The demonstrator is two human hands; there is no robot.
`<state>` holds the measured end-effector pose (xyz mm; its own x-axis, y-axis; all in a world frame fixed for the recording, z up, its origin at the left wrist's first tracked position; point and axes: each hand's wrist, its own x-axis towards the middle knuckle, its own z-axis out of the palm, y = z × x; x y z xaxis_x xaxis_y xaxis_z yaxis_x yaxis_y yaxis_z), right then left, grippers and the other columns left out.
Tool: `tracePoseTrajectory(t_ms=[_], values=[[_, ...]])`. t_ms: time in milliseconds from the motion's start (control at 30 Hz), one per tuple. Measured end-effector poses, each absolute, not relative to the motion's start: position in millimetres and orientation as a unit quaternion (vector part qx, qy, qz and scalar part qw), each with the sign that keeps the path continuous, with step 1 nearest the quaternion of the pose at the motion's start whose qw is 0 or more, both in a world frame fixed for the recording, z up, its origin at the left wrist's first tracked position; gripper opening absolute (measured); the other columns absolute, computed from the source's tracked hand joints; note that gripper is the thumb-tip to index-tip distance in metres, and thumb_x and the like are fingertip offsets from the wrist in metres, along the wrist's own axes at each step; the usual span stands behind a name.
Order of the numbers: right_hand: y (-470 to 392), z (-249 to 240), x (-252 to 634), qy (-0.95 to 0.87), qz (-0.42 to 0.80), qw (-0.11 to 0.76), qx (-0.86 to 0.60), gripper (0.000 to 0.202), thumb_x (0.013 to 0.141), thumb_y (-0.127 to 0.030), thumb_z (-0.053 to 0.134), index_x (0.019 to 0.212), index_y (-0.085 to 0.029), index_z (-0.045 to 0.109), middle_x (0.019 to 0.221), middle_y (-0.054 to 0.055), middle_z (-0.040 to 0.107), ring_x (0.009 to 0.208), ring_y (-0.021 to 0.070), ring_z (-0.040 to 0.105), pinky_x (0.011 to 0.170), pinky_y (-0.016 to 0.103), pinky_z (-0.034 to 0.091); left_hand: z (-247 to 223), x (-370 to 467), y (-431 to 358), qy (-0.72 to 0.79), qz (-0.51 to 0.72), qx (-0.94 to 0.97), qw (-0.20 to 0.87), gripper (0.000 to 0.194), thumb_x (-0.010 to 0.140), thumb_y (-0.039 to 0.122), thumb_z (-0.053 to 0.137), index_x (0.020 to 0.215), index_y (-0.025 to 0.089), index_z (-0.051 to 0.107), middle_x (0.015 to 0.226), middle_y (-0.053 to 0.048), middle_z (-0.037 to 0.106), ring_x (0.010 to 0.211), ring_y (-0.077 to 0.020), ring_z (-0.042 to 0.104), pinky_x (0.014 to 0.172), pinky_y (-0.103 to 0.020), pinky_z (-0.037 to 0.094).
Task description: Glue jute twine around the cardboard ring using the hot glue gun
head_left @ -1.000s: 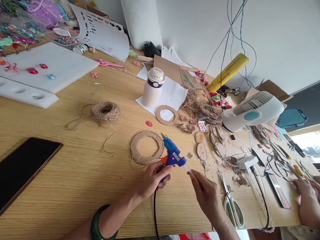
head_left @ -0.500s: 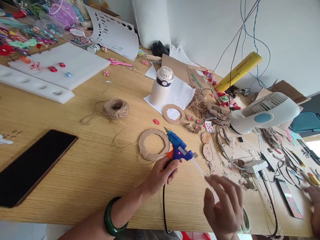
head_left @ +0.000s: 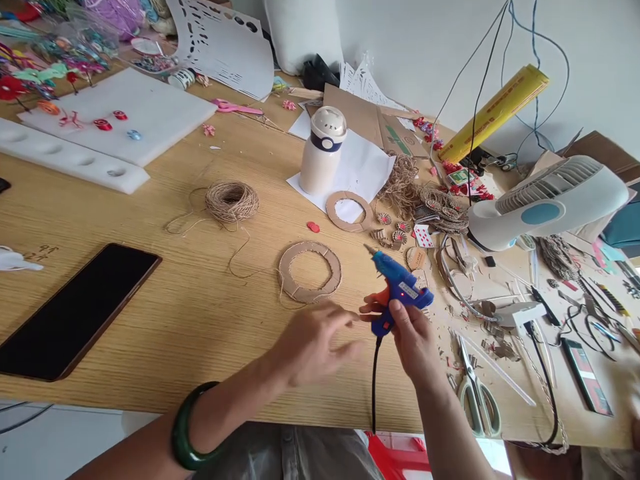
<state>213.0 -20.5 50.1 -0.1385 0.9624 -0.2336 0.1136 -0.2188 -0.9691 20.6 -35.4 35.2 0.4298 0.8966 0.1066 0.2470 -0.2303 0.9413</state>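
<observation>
A blue glue gun (head_left: 403, 285) with a lit red light is gripped by my right hand (head_left: 416, 343), its nozzle tilted up and to the left. My left hand (head_left: 317, 341), slightly blurred, is beside its handle with fingers apart, holding nothing. Above my left hand on the table lies a cardboard ring (head_left: 306, 293) with twine around part of it. A strand runs from it towards the ball of twine (head_left: 233, 210). A clear glue stick (head_left: 500, 372) slants behind the gun; I cannot tell whether it joins it.
Scissors (head_left: 477, 400) lie right of my right forearm. A black phone (head_left: 83, 307) is on the left. A white bottle (head_left: 320, 160) stands at the back near a second cardboard ring (head_left: 367, 217). The fan (head_left: 545, 203) and cardboard scraps crowd the right. The gun's cord (head_left: 375, 387) hangs over the edge.
The glue gun has passed from my left hand to my right and moved right. My left hand has let go and opened. My right hand has left the glue stick.
</observation>
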Motion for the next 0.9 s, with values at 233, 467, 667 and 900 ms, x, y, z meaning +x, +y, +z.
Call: tracePoseTrajectory(t_ms=[233,467,667,900], values=[[26.5,50.7,229.2,-0.527,0.543,0.420,-0.501,0.039,0.100,-0.050,0.055,0.101,-0.014,0.072,0.090,0.011,0.075,0.053,0.0116,0.057,0.047,0.027,0.043,-3.9,-29.1,-12.3,0.496,0.293,0.812,0.091,0.030,0.087,0.017,0.073,0.116,0.016,0.066,0.111,-0.010,0.071,0.104,-0.0278,0.065,0.092,-0.043,0.057],[41.6,36.9,219.4,-0.536,0.571,0.410,-0.468,0.035,0.098,-0.051,0.058,0.100,-0.017,0.068,0.088,0.009,0.074,0.051,0.0120,0.055,0.044,0.027,0.038,-14.3,-16.4,3.6,0.549,0.287,0.782,0.065,0.026,0.087,0.017,0.076,0.111,0.017,0.066,0.101,-0.008,0.071,0.090,-0.0252,0.068,0.078,-0.038,0.057],[32.2,19.6,221.7,-0.537,0.572,0.360,-0.505,0.042,0.096,-0.057,0.056,0.099,-0.017,0.068,0.062,0.001,0.060,0.049,0.0125,0.047,0.044,0.026,0.034,-18.9,-20.6,4.6,0.555,0.344,0.740,0.162,0.009,0.091,0.019,0.070,0.097,0.019,0.064,0.100,-0.004,0.069,0.090,-0.0200,0.068,0.077,-0.031,0.055],[30.5,27.2,228.3,-0.568,0.552,0.286,-0.539,0.046,0.099,-0.056,0.053,0.088,-0.014,0.068,0.053,-0.002,0.053,0.045,0.0094,0.041,0.046,0.026,0.032,-21.5,-25.3,9.5,0.563,0.390,0.693,0.224,0.008,0.093,0.013,0.063,0.088,0.019,0.062,0.093,-0.002,0.067,0.079,-0.0144,0.065,0.071,-0.026,0.053]])
